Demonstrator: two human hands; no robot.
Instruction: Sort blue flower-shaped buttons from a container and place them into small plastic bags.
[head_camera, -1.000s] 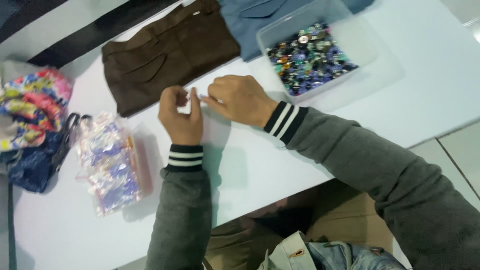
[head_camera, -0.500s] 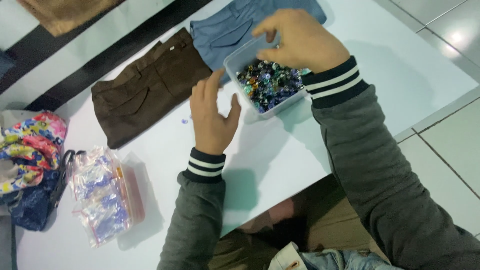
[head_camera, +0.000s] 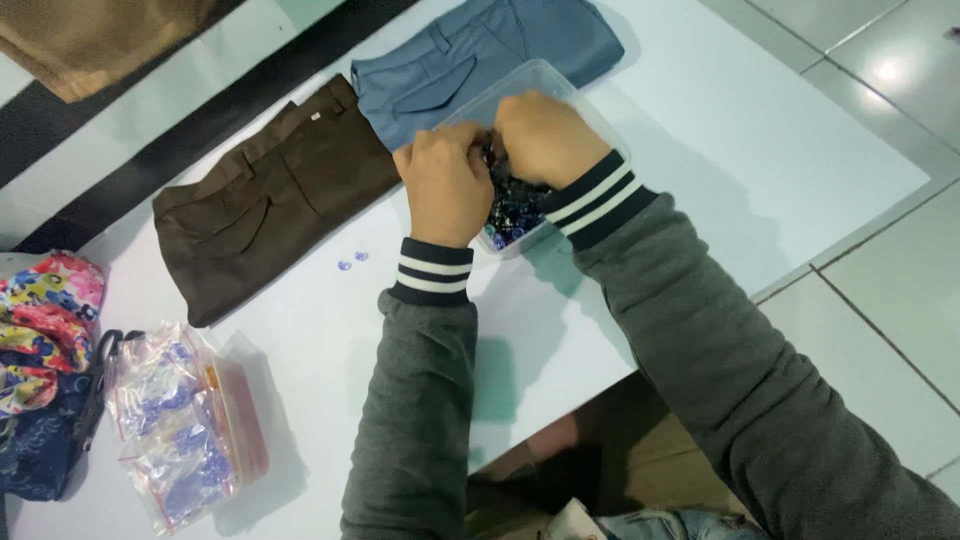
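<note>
A clear plastic box (head_camera: 541, 76) full of small dark, many-coloured beads (head_camera: 515, 212) stands on the white table (head_camera: 740, 160). My left hand (head_camera: 445, 180) and my right hand (head_camera: 542, 135) are both down in the box, fingers curled among the beads and close together. The hands cover most of the contents, so I cannot tell what the fingers pinch. Two small bluish beads (head_camera: 352, 260) lie loose on the table left of my left wrist.
Folded brown trousers (head_camera: 270, 205) and blue trousers (head_camera: 480, 50) lie beyond the box. A stack of clear bags with blue pieces (head_camera: 175, 425) and a flowered cloth bag (head_camera: 45, 350) sit at the left. The table's edge runs diagonally at right, above a tiled floor (head_camera: 890, 290).
Both hands have moved from the table by the brown trousers to the bead box. The right got there first, then the left joined it. Two beads stay on the table.
</note>
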